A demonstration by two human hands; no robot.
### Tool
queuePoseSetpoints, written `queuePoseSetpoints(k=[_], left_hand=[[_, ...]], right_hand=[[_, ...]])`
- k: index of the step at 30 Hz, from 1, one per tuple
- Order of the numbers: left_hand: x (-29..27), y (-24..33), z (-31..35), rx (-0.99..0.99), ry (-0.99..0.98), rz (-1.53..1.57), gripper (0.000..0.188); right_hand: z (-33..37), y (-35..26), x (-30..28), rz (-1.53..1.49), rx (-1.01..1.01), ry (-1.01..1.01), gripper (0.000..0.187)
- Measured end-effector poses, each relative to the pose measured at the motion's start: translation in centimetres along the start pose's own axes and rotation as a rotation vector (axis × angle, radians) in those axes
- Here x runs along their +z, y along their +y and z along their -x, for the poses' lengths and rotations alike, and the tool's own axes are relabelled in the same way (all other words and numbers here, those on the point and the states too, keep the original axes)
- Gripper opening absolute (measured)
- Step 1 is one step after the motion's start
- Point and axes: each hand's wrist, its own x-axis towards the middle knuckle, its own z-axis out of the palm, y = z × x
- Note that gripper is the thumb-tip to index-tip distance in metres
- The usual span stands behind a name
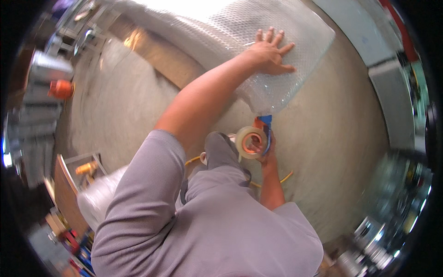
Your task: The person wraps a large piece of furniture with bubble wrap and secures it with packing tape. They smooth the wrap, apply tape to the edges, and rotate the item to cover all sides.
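My left hand [271,53] lies flat with its fingers spread on a wide sheet of bubble wrap [307,34]. The wrap covers something large whose shape I cannot make out, and one corner of it hangs toward me. Below that corner, my right hand [270,147] is closed round a tape dispenser [264,121] with blue and orange parts. A thick roll of clear tape [243,143] sits on it, side-on to me. The dispenser's blue end is close to the wrap's lower edge; whether they touch I cannot tell.
A long brown padded-looking piece [170,60] lies beside the wrap. To my left are a roll of clear wrap [99,198], a yellow tool [86,167] and an orange object [61,89]. A thin yellow hose [286,177] crosses the floor by my feet. Grey panels [392,101] stand at right.
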Motion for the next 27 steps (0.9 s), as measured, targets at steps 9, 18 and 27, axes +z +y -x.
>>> queuePoseSetpoints(k=[9,18,27], left_hand=[[0.1,-1.4,-0.5,0.182,-0.007,0.137,0.101],[-0.4,-2.8,1.0,0.361,0.111,0.173,0.105],[9.3,-9.9,11.4,1.555,-0.148,-0.148,0.04]], right_hand=[[-12.2,12.9,6.3,-0.371,-0.54,-0.455,0.071],[-21.8,17.6,13.9,-0.424,-0.84,-0.385,0.068],[-24.0,21.3,12.2,-0.459,-0.732,-0.453,0.066]])
